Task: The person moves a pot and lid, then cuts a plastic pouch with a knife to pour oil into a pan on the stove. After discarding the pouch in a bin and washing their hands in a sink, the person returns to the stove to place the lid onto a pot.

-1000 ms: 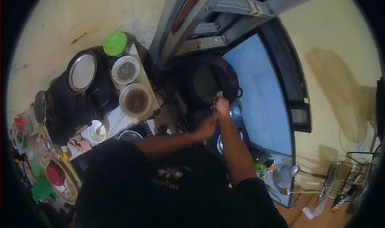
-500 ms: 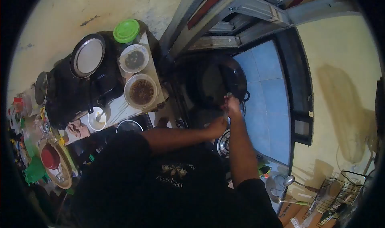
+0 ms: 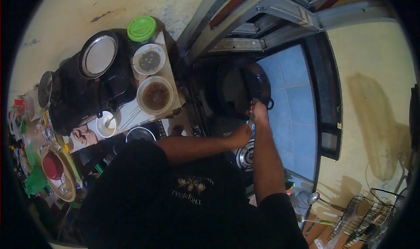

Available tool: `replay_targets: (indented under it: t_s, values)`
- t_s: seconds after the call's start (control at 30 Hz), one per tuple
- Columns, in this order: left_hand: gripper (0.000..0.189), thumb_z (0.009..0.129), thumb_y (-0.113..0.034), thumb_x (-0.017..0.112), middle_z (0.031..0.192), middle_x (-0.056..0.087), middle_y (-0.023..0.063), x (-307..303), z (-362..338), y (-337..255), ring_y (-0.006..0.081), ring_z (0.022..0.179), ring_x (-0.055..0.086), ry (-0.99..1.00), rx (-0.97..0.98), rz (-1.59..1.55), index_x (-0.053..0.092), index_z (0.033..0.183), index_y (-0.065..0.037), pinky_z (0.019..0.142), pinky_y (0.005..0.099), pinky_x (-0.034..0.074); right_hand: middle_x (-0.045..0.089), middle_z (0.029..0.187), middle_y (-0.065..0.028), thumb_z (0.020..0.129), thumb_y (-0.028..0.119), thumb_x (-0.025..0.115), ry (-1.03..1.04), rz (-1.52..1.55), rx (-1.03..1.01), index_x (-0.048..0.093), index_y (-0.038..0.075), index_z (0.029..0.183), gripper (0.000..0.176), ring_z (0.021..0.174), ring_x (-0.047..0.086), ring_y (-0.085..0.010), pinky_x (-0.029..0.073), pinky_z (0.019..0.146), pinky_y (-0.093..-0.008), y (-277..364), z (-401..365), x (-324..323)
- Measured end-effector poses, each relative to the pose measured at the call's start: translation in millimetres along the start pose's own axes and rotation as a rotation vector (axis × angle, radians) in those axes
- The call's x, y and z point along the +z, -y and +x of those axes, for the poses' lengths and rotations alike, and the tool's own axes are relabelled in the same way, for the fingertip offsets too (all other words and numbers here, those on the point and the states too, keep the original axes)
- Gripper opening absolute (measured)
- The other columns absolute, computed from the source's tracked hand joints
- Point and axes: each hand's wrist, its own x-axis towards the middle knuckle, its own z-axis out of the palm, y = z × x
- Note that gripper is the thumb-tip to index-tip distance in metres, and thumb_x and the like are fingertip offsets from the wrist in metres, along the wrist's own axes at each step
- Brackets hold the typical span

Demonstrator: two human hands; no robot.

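My right hand (image 3: 259, 111) is closed at the near rim of a large dark wok (image 3: 264, 80). Just below and left of it, my left hand (image 3: 239, 137) is also closed. A small, thin, pale greenish thing (image 3: 250, 121) shows between the two hands; its kind is too small and dim to tell. The wok's inside is dark, and its contents cannot be made out. Below my hands, a bare gas burner (image 3: 246, 155) shows between my forearms.
On the counter to the left are a strainer bowl (image 3: 155, 95), a white bowl with dark bits (image 3: 149, 59), a green-lidded container (image 3: 141, 28), a frying pan (image 3: 98, 58) and a white bowl with a spoon (image 3: 106, 124). A wire rack (image 3: 361, 218) with utensils is lower right.
Both hands stay close together by the wok and have shifted slightly. The pale thing between them shows a little more clearly. The whole view has tilted a little.
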Motion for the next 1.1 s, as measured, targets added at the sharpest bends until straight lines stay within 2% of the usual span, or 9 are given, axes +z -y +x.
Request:
replay_targets:
  t_s: [0.07, 0.13, 0.27, 0.47, 0.53, 0.67, 0.83, 0.9, 1.1]
  values:
    - [0.031, 0.093, -0.027, 0.035, 0.075, 0.056, 0.0132, 5, 8, 10, 0.0223, 0.063, 0.054, 0.014, -0.005, -0.038, 0.050, 0.096, 0.000, 0.059, 0.0385, 0.043, 0.038, 0.054, -0.0021, 0.085, 0.016, 0.047, -0.023, -0.006, 0.011, 0.051, 0.006, 0.077, 0.014, 0.042, 0.035, -0.0133, 0.035, 0.042, -0.0307, 1, -1, 1]
    - [0.032, 0.092, -0.023, 0.034, 0.081, 0.060, 0.0223, 13, 15, 23, 0.0327, 0.071, 0.061, -0.086, 0.117, 0.019, 0.051, 0.093, 0.004, 0.065, 0.0438, 0.045, 0.038, 0.054, -0.0022, 0.085, 0.016, 0.047, -0.026, 0.010, 0.011, 0.051, 0.006, 0.076, 0.014, 0.043, 0.035, -0.0135, 0.036, 0.042, -0.0306, 0, -1, -1]
    - [0.031, 0.092, -0.024, 0.035, 0.078, 0.059, 0.0216, 9, 11, 16, 0.0303, 0.069, 0.061, -0.027, 0.029, -0.067, 0.051, 0.092, 0.003, 0.063, 0.0426, 0.046, 0.041, 0.054, -0.0055, 0.082, 0.014, 0.045, -0.056, -0.038, -0.004, 0.054, 0.005, 0.078, 0.013, 0.042, 0.038, -0.0158, 0.039, 0.043, -0.0328, 3, 4, -1]
    - [0.026, 0.094, -0.029, 0.040, 0.068, 0.049, 0.0044, 0, 1, 34, 0.0130, 0.057, 0.047, 0.190, 0.045, -0.406, 0.047, 0.101, -0.005, 0.046, 0.0295, 0.040, 0.040, 0.056, -0.0035, 0.082, 0.018, 0.048, -0.045, -0.077, -0.005, 0.054, 0.006, 0.077, 0.014, 0.042, 0.036, -0.0147, 0.039, 0.043, -0.0317, 14, 1, -1]
    - [0.027, 0.095, -0.030, 0.042, 0.071, 0.049, 0.0034, -14, -25, 33, 0.0134, 0.059, 0.047, 0.337, -0.160, -0.470, 0.047, 0.105, -0.006, 0.051, 0.0296, 0.041, 0.043, 0.057, -0.0040, 0.081, 0.019, 0.048, -0.066, -0.300, -0.224, 0.055, 0.006, 0.078, 0.016, 0.043, 0.039, -0.0157, 0.041, 0.044, -0.0330, 20, 0, -6]
    - [0.025, 0.095, -0.028, 0.041, 0.072, 0.048, 0.0024, -29, -43, 26, 0.0129, 0.060, 0.045, 0.446, -0.358, -0.932, 0.048, 0.107, -0.007, 0.055, 0.0292, 0.040, 0.044, 0.058, -0.0046, 0.087, 0.022, 0.046, -0.058, -0.026, -0.087, 0.056, 0.005, 0.084, 0.020, 0.046, 0.043, -0.0171, 0.045, 0.048, -0.0340, 34, 0, -3]
    - [0.017, 0.092, -0.023, 0.044, 0.069, 0.044, -0.0004, -34, -22, 43, 0.0100, 0.058, 0.040, 0.369, -0.296, -1.103, 0.049, 0.099, -0.008, 0.054, 0.0259, 0.035, 0.062, 0.088, -0.0097, 0.092, 0.030, 0.046, 0.358, 0.280, -0.047, 0.057, 0.006, 0.095, 0.026, 0.075, 0.060, -0.0205, 0.051, 0.065, -0.0361, 33, -41, 11]
    - [0.014, 0.090, -0.022, 0.046, 0.067, 0.044, -0.0015, -40, -13, 43, 0.0098, 0.058, 0.039, 0.358, -0.220, -1.128, 0.050, 0.093, -0.009, 0.053, 0.0253, 0.034, 0.062, 0.098, -0.0092, 0.091, 0.035, 0.047, 0.534, 0.099, -0.019, 0.058, 0.006, 0.104, 0.033, 0.084, 0.060, -0.0196, 0.050, 0.069, -0.0357, 17, -58, 6]
    - [0.012, 0.084, -0.022, 0.049, 0.061, 0.041, -0.0041, -57, 8, 27, 0.0094, 0.055, 0.039, 0.459, -0.222, -1.100, 0.051, 0.076, -0.014, 0.051, 0.0258, 0.033, 0.062, 0.091, -0.0079, 0.091, 0.030, 0.048, 0.498, 0.049, 0.043, 0.057, 0.004, 0.108, 0.032, 0.062, 0.058, -0.0146, 0.050, 0.055, -0.0294, -28, -96, 12]
